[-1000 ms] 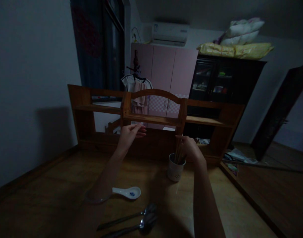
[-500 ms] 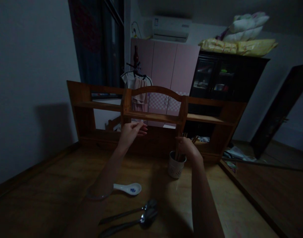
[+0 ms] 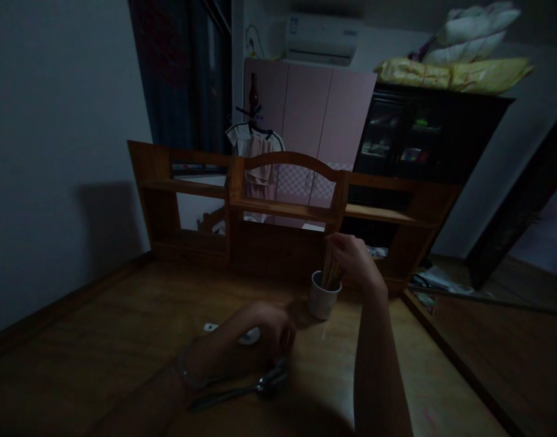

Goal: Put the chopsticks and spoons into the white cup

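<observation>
My right hand [image 3: 354, 261] is closed around the tops of several wooden chopsticks [image 3: 330, 274] that stand in a small white cup [image 3: 321, 298] on the wooden table [image 3: 101, 340]. My left hand [image 3: 260, 337] hovers low over the table, fingers curled down over the bowls of two metal spoons [image 3: 255, 388]; it is blurred by motion. It partly covers a white ceramic spoon [image 3: 249, 335] with a blue mark.
A wooden shelf unit [image 3: 278, 209] stands along the far edge of the table. Behind it are a pink wardrobe [image 3: 315, 115], a dark glass cabinet [image 3: 406, 145] with bedding on top, and hanging clothes [image 3: 255, 158]. The room is dim.
My left hand has dropped from near the shelf down to the spoons on the table. My right hand stays on the chopsticks in the cup.
</observation>
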The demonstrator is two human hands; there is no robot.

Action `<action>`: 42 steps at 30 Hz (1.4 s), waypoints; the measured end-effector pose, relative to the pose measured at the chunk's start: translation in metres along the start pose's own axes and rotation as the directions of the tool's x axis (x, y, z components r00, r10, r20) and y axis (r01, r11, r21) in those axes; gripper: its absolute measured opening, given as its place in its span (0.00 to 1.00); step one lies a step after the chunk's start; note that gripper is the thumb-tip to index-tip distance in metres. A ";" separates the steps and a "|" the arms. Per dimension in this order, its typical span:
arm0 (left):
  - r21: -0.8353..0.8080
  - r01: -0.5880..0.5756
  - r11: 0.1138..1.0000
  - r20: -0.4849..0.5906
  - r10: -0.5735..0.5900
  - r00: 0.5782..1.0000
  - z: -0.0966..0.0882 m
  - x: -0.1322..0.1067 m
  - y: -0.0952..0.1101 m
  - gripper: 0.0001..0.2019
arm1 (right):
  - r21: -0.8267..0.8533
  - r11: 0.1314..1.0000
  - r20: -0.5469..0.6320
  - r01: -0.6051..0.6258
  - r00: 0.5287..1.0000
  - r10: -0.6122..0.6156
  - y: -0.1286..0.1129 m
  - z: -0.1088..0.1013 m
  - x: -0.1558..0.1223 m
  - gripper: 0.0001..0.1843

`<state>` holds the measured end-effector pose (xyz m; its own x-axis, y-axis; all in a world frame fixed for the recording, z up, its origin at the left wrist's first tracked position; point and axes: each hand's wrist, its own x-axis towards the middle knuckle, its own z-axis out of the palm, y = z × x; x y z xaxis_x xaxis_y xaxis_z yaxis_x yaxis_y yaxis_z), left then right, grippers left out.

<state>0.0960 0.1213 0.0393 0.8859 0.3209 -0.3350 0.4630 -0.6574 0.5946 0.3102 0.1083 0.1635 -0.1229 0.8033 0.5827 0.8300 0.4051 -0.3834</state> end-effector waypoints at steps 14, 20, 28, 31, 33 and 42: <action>-0.055 0.015 0.998 -0.303 -0.031 0.952 0.011 -0.040 0.002 0.10 | 0.090 0.996 -0.072 -0.009 0.997 0.016 0.014 0.004 0.003 0.12; -0.080 -0.075 0.994 -0.782 -0.016 0.624 -0.044 -0.055 0.042 0.07 | 0.295 0.955 0.158 0.007 0.986 -0.056 0.006 -0.005 -0.002 0.14; 0.065 0.040 0.997 -0.997 0.064 0.036 -0.074 -0.050 0.080 0.04 | 0.586 0.810 0.264 0.017 0.941 -0.211 -0.018 -0.009 -0.005 0.18; 0.115 0.097 0.989 -0.993 0.114 0.021 -0.071 -0.046 0.085 0.04 | 0.605 0.795 0.257 0.036 0.937 -0.238 -0.021 -0.011 -0.007 0.16; 0.145 0.106 0.984 -0.989 0.143 0.026 -0.067 -0.043 0.088 0.03 | 0.618 0.785 0.241 0.049 0.938 -0.248 -0.022 -0.011 -0.009 0.15; 0.180 0.152 0.972 -0.979 0.161 0.129 -0.059 -0.040 0.103 0.04 | 0.502 0.851 0.145 0.154 0.955 -0.258 -0.034 -0.015 -0.011 0.08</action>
<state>0.1097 0.0808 0.1571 0.2175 0.6031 0.7674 0.5794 -0.7125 0.3957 0.2913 0.0787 0.1810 -0.4104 0.7263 0.5514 0.4149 0.6872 -0.5964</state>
